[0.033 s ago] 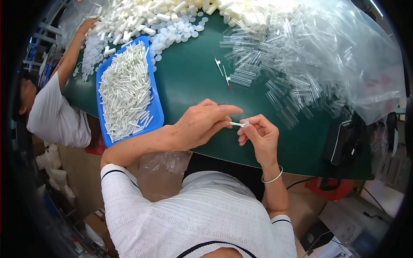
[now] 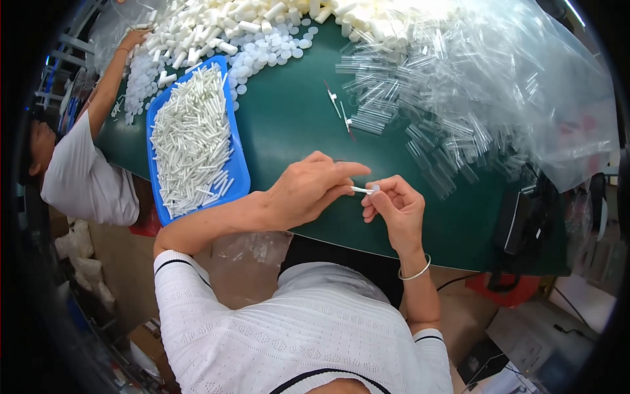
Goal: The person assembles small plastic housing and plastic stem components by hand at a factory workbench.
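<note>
Over the near edge of the green table, my left hand point(image 2: 307, 189) pinches a thin white stick point(image 2: 359, 190) between thumb and fingers, its index finger stretched out above. The stick's right end meets a small translucent white cap point(image 2: 374, 188), which my right hand point(image 2: 399, 209) pinches between thumb and fingers. Whether the stick sits inside the cap or only touches it, I cannot tell. A short dark tip shows just behind my left hand. To the left, a blue tray point(image 2: 240, 172) is heaped with similar white sticks point(image 2: 190, 141).
Two thin rods with white pieces point(image 2: 348, 121) lie beyond my hands. Clear tubes point(image 2: 453, 125) and a plastic bag point(image 2: 558, 85) cover the right side. White foam cylinders point(image 2: 249, 26) and translucent discs point(image 2: 262, 56) lie at the back. Another person's arm point(image 2: 108, 85) reaches in at left. A black case point(image 2: 518, 213) stands right.
</note>
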Tool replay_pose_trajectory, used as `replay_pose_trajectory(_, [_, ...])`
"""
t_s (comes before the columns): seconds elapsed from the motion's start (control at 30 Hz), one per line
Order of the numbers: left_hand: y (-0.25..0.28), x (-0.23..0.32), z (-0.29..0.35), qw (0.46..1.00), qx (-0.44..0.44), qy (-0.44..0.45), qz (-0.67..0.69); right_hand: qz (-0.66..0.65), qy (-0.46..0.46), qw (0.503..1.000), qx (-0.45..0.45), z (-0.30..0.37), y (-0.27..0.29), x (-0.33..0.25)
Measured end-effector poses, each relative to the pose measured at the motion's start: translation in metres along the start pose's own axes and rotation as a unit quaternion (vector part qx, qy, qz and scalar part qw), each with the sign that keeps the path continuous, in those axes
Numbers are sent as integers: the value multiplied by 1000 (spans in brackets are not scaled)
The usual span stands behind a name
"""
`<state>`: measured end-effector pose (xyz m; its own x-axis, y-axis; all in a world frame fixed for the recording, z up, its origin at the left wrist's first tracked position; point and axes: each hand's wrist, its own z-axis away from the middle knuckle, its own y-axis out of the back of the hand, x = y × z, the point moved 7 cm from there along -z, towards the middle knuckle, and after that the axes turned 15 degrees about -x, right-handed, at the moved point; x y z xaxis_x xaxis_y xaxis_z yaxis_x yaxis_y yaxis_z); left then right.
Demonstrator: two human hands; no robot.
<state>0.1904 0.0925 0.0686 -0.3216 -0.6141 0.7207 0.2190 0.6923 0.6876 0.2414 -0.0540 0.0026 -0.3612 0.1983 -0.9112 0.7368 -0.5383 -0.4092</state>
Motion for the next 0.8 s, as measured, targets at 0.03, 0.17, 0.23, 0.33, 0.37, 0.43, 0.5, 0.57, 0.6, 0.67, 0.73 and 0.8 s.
replay_pose_trajectory(0.03, [1,-1,-2,1000,0,-5,-10,4,-2,1000,1,-3,0,0])
replay_pose_trajectory(0.17, [37,-41,-37,984,-39,60,165,-6,24,999,44,3,9,-5])
replay_pose_trajectory(0.23, [98,-94,-58,979,164,98,-66,-19,73,992,100,9,26,-11])
replay_pose_trajectory(0.33, [167,-172,-81,888,293,199,-292,-21,74,993,91,17,25,-8])
replay_pose_trajectory(0.37, [177,-195,-93,869,264,266,-322,-27,65,993,95,20,25,-7])
replay_pose_trajectory(0.43, [190,-227,-105,846,238,329,-347,-17,66,993,99,25,20,-10])
replay_pose_trajectory(0.5, [196,-256,-101,829,231,368,-352,-28,58,992,108,34,15,-11])
replay_pose_trajectory(0.57, [202,-259,-88,831,277,359,-322,-20,70,992,100,43,12,-15])
replay_pose_trajectory(0.6, [201,-248,-84,858,280,335,-271,-16,71,991,108,48,13,-18])
replay_pose_trajectory(0.67, [183,-212,-71,914,268,256,-164,-1,75,991,109,61,21,-15])
replay_pose_trajectory(0.73, [131,-149,-62,968,185,168,1,-38,89,988,119,67,31,-12])
replay_pose_trajectory(0.8, [64,-87,-35,983,136,73,100,-72,105,986,110,59,28,-13])
